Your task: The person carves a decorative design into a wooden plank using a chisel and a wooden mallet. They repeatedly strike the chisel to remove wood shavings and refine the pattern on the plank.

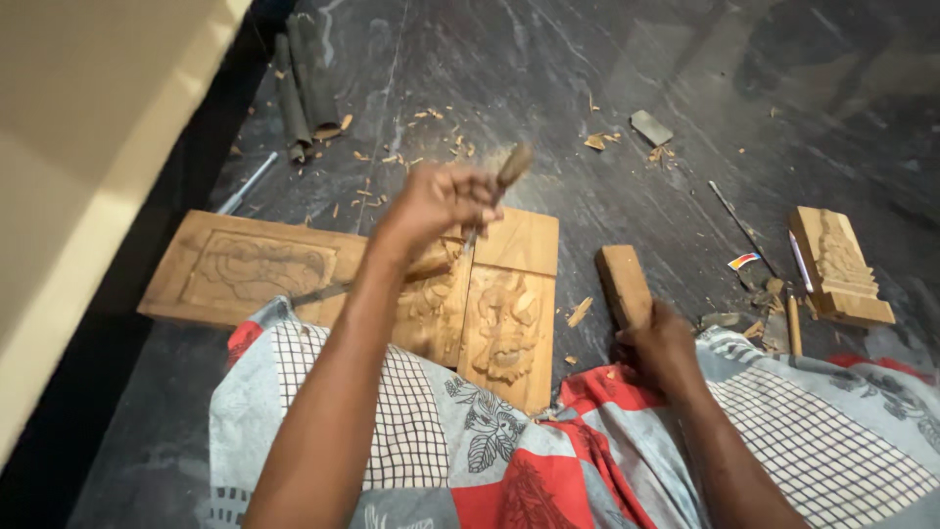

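Observation:
My left hand [438, 202] grips a chisel with a wooden handle [513, 166], its blade pointing down at a carved wooden panel [509, 318] that rests against my lap. My right hand [661, 345] holds a rectangular wooden mallet block [624, 282], resting low near my right knee, to the right of the panel. A second relief panel [428, 304] lies partly under my left forearm. A longer carved board [245, 266] lies to the left on the dark floor.
A small carved figure block [840, 266] lies at the right with thin tools [744, 230] beside it. Rolled dark cloth [299, 83] and a metal rod [247, 182] lie at the upper left. Wood chips scatter the floor. A pale wall [88, 176] runs along the left.

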